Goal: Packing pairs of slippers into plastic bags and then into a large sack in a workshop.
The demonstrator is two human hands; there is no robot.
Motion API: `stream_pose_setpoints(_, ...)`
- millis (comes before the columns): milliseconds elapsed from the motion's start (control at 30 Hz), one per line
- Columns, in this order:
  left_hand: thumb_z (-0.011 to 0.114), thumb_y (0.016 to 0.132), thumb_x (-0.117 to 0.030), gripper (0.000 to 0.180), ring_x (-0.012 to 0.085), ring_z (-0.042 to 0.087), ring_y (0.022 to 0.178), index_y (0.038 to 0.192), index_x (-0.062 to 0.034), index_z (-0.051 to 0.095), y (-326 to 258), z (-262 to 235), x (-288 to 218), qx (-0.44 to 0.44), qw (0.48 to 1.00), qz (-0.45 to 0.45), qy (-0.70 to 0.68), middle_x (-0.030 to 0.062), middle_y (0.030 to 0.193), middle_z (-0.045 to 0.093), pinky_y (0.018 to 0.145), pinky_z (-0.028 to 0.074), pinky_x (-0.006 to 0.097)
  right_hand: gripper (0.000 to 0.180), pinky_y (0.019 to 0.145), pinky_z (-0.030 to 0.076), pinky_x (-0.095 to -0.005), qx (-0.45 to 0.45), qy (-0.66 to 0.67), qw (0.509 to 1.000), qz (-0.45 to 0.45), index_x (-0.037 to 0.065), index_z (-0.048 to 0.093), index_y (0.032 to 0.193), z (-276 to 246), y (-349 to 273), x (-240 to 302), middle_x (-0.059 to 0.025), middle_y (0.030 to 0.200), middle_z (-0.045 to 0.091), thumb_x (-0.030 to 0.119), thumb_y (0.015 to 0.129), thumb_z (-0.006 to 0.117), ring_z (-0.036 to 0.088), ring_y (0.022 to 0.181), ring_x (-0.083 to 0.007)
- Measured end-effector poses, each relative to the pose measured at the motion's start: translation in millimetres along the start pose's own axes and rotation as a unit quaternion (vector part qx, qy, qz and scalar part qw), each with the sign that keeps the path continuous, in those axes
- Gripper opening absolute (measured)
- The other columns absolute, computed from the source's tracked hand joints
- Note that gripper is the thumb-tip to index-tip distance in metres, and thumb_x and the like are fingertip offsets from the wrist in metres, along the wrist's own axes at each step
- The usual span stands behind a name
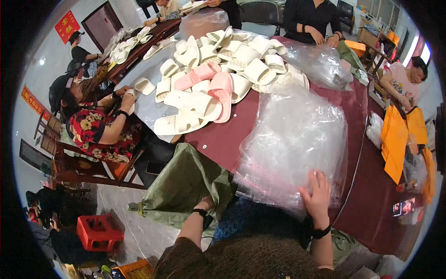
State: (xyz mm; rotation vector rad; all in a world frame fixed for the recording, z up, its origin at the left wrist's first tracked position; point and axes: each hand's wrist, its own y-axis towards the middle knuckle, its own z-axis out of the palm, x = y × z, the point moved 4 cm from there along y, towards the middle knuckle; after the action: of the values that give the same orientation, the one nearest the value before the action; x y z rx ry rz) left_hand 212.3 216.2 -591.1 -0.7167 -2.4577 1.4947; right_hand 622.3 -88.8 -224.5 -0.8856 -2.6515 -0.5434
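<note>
My right hand (318, 195) lies with fingers stretched out on the near edge of a stack of clear plastic bags (297, 135), which has a pinkish band along its near side. Down at the left, my left hand (205, 204) is against a green woven sack (179, 179); its fingers are mostly hidden, so whether it grips the sack is unclear. Beyond the bags is a heap of cream slippers (193, 104) on the table. Two pink slippers (220, 95) lie among them.
The table has a dark red cover (223, 144). More crumpled clear bags (320, 65) lie at the far right. Orange-yellow packets (394, 144) and a lit phone (403, 207) are along the right. Several people work around; a red stool (100, 232) stands on the floor at left.
</note>
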Motion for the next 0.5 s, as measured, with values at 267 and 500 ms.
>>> stream_pose_setpoints(267, 0.063, 0.092, -0.025, 0.028, 0.0209, 0.067, 0.086, 0.103, -0.0007, 0.070, -241.6, -218.2, -111.3, -0.207, 0.923, 0.251, -0.203, 0.0111, 0.092, 0.071, 0.079, 0.051, 0.032, 0.063, 0.107, 0.030, -0.0542, -0.034, -0.027, 0.999, 0.007, 0.007, 0.053, 0.134, 0.2, -3.8, -11.5, -0.0216, 0.139, 0.047, 0.043, 0.083, 0.066, 0.040, 0.130, -0.0433)
stream_pose_setpoints(500, 0.078, 0.074, -0.027, 0.080, 0.0414, 0.050, 0.120, 0.142, -0.0072, 0.040, -258.0, -377.4, -103.8, -0.695, 0.680, 0.192, -0.135, 0.0256, 0.128, 0.055, 0.100, 0.040, 0.046, 0.066, 0.106, 0.031, -0.0546, -0.051, -0.024, 0.998, 0.002, 0.007, 0.053, 0.133, 7.7, -8.7, -9.3, -0.0214, 0.138, 0.048, 0.047, 0.083, 0.066, 0.041, 0.129, -0.0432)
